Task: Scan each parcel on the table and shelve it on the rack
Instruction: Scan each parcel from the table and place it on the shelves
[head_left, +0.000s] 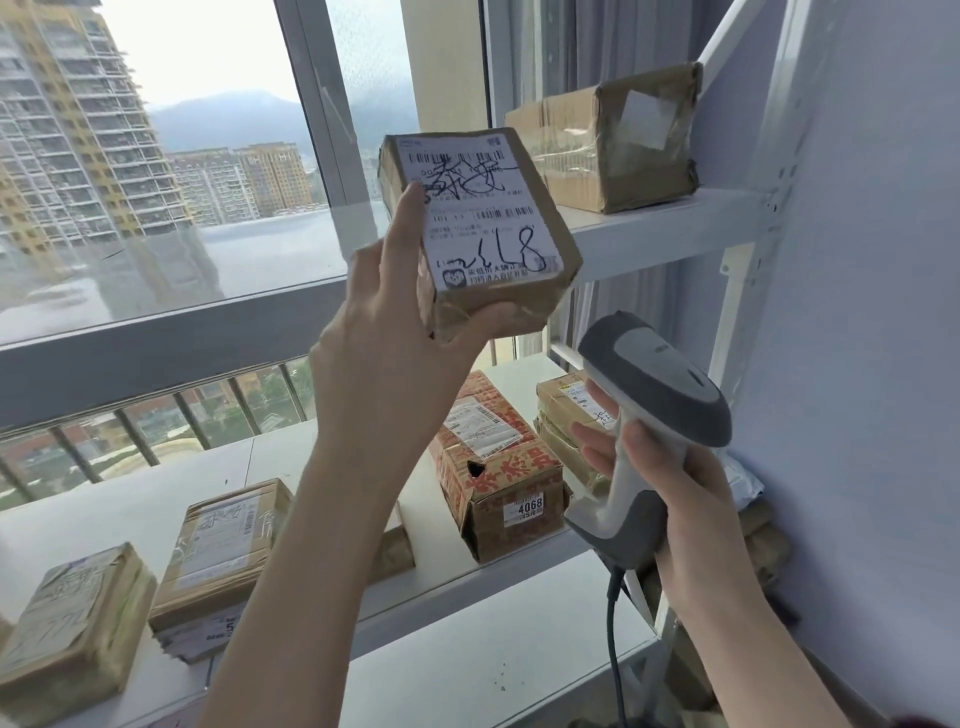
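My left hand (400, 332) grips a small brown cardboard parcel (483, 228) with a white barcode label and black handwriting, raised in front of the window beside the rack's upper shelf (660, 234). My right hand (675, 467) holds a grey and white barcode scanner (654, 395) by its handle, lower right, its head below the parcel. On the white table (493, 665) lie more parcels: two taped brown ones at the left (72, 623) (223, 545) and a red-printed box (498, 457) marked 4068.
A brown taped box (608, 135) sits on the rack's upper shelf. Another labelled parcel (571, 410) lies on the shelf below, behind the scanner. The scanner cable (613, 649) hangs down over the table. A large window fills the left; a wall stands at the right.
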